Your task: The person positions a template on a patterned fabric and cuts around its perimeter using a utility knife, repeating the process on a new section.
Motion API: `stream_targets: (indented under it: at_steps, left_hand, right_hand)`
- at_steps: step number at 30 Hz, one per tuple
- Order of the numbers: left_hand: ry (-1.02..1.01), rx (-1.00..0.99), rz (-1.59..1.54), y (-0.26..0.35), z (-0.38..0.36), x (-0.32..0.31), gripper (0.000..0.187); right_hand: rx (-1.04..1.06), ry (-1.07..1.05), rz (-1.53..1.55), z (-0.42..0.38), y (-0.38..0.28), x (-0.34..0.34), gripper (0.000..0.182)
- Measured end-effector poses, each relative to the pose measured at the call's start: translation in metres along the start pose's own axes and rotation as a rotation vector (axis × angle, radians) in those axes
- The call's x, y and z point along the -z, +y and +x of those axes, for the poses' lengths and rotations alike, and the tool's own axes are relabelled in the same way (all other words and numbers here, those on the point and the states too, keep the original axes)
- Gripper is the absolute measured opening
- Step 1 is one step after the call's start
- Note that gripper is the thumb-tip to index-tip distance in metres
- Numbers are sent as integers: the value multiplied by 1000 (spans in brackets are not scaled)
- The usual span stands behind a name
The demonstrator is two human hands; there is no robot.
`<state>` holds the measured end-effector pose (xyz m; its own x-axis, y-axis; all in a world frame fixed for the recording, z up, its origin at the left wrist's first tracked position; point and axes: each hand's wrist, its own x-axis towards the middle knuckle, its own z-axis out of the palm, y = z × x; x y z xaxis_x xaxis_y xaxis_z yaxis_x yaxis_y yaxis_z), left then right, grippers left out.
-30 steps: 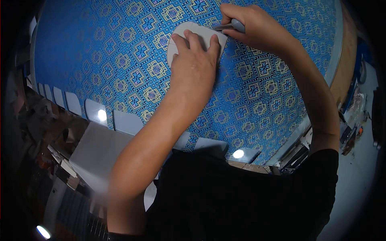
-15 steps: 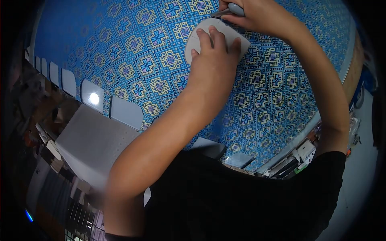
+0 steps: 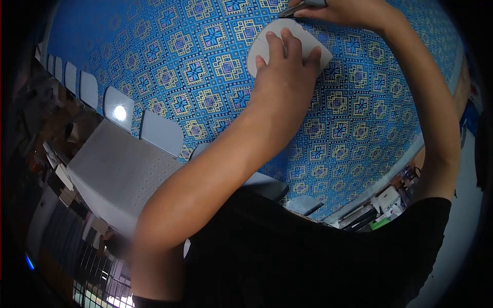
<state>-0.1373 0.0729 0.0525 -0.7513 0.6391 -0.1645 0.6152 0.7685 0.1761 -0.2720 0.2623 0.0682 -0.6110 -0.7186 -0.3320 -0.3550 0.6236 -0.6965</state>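
Observation:
My left hand [image 3: 287, 61] presses down with fingers spread on a pale, rounded flat piece [image 3: 262, 47] that lies on blue patterned fabric [image 3: 215, 77]. Just beyond the piece, at the top of the view, my right hand [image 3: 344, 11] is closed on a grey-handled cutting tool [image 3: 313, 3]. The tool's dark tip [image 3: 287, 12] points left and sits at the fabric close to the far edge of the pale piece. Part of the right hand is cut off by the top of the view.
Grey rounded pads [image 3: 162, 133] line the fabric's left and near edges. A light grey box-like surface [image 3: 118, 164] stands at the lower left. Assorted items [image 3: 387, 197] lie beyond the fabric's edge at the lower right.
The tool and my right hand have shifted slightly up and right in view. The pale piece, my left hand and the fabric pattern also appear further right.

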Motion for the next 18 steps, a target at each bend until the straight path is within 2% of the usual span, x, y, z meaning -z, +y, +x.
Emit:
stream_targets:
  at_steps: [4,10,12,18]
  left_hand:
    - [34,32,-52,2,0,-2,71]
    - [41,25,-49,2,0,-3,69]
    - [24,30,-33,2,-1,-3,57]
    - [34,42,-45,2,0,-6,57]
  right_hand:
    - [4,-1,10,5,0,4,20]
    - [25,0,21,16,1,2,20]
    - [39,8,17,22,2,-2,19]
    - [57,8,15,34,5,-5,19]
